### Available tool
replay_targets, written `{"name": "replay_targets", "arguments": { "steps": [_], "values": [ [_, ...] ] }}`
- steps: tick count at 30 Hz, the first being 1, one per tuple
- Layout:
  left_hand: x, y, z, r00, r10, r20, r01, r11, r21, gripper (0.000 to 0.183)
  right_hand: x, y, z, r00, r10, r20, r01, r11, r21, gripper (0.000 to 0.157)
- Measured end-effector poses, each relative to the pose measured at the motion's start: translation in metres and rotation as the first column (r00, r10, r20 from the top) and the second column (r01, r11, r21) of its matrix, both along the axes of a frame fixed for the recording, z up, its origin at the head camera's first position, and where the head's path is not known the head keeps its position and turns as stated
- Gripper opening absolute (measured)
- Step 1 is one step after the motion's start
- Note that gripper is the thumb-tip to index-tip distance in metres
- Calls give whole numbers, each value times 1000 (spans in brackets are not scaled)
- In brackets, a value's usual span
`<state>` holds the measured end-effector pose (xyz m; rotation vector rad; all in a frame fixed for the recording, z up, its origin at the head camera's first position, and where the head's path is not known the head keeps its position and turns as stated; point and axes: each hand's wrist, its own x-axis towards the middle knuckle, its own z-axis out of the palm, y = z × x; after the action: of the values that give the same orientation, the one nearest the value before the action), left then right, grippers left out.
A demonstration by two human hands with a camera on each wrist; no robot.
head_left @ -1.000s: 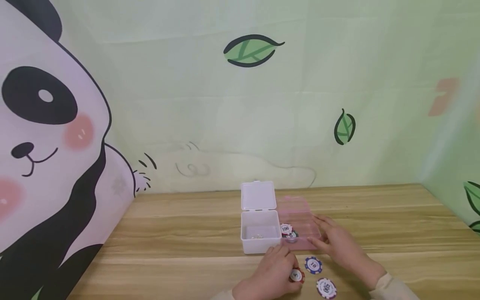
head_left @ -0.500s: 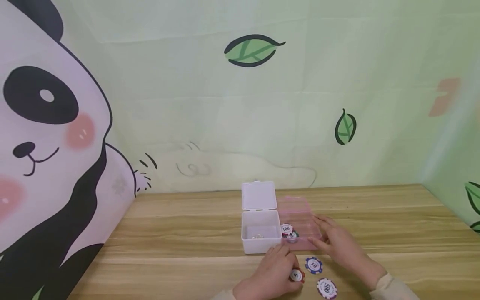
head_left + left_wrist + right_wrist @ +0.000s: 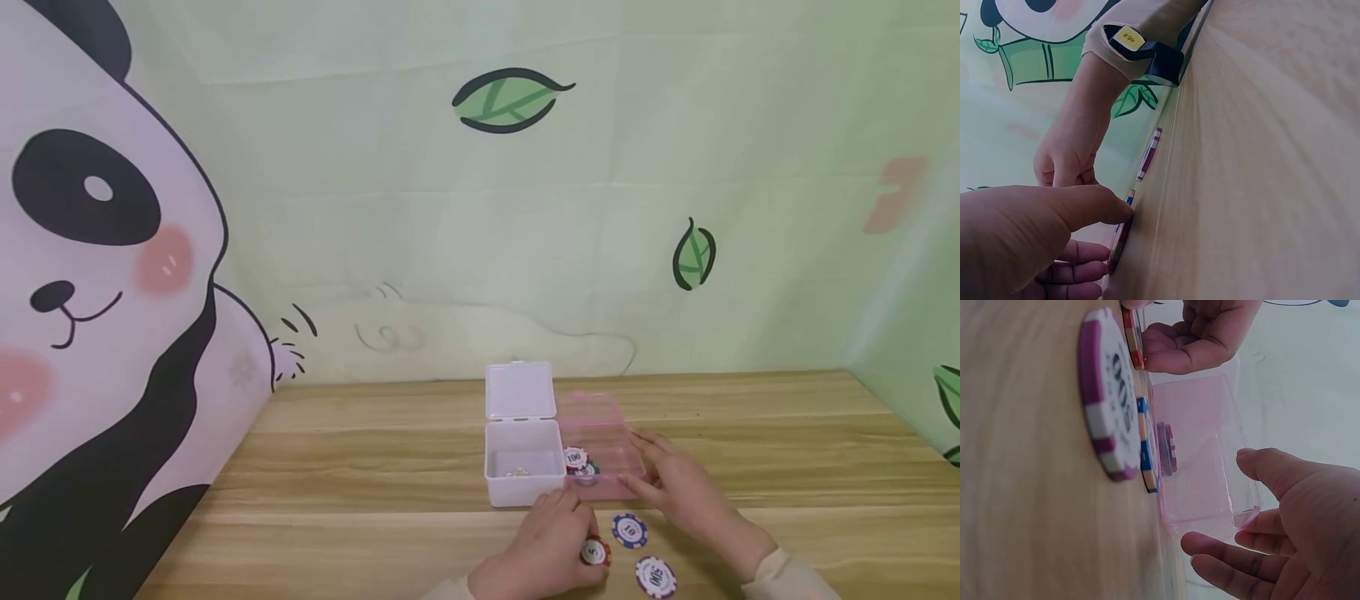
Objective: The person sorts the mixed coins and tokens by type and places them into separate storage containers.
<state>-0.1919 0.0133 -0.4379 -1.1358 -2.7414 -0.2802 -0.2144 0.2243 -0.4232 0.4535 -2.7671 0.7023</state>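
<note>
With thumb and fingertips, my left hand (image 3: 546, 540) grips a red poker chip (image 3: 595, 551) marked 5, low on the table. Its edge shows between thumb and fingers in the left wrist view. My right hand (image 3: 686, 492) holds the right side of a clear pink box (image 3: 1194, 406), thumb at its front corner, other fingers farther back. Inside that box, at the left, are a white-faced chip (image 3: 576, 457) marked 100 and a green-edged chip (image 3: 587, 472). A blue chip (image 3: 629, 531) marked 10 and a purple-edged chip (image 3: 656, 577) marked 500 lie flat between the hands.
Against the pink box's left side stands a white box (image 3: 527, 493), its lid (image 3: 521, 391) tipped back. Small pale bits (image 3: 517, 472) sit on its floor. Behind the wooden table (image 3: 360, 467) hangs a printed green backdrop (image 3: 360, 200) with a panda.
The scene has shifted very slightly rightward in the head view. Both hands keep their places on the chip and the pink box.
</note>
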Motion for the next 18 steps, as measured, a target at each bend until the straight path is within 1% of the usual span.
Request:
{"name": "replay_targets", "arguments": {
  "steps": [3,8,13,15,18],
  "values": [
    [0,0,0,1000,10,-11,-11,1000,-11,30,0,0,0,1000,1,6,-1,1000,2,63],
    [0,0,-1,1000,22,11,-22,1000,-5,31,0,0,0,1000,1,9,-1,1000,10,63],
    [0,0,-1,1000,24,6,-24,1000,4,32,0,0,0,1000,6,6,-6,1000,13,62],
    [0,0,0,1000,19,12,-19,1000,3,29,0,0,0,1000,6,6,-6,1000,10,62],
    [-1,1,2,1000,21,17,-21,999,-29,28,0,0,0,1000,8,4,-8,1000,5,62]
  ]
}}
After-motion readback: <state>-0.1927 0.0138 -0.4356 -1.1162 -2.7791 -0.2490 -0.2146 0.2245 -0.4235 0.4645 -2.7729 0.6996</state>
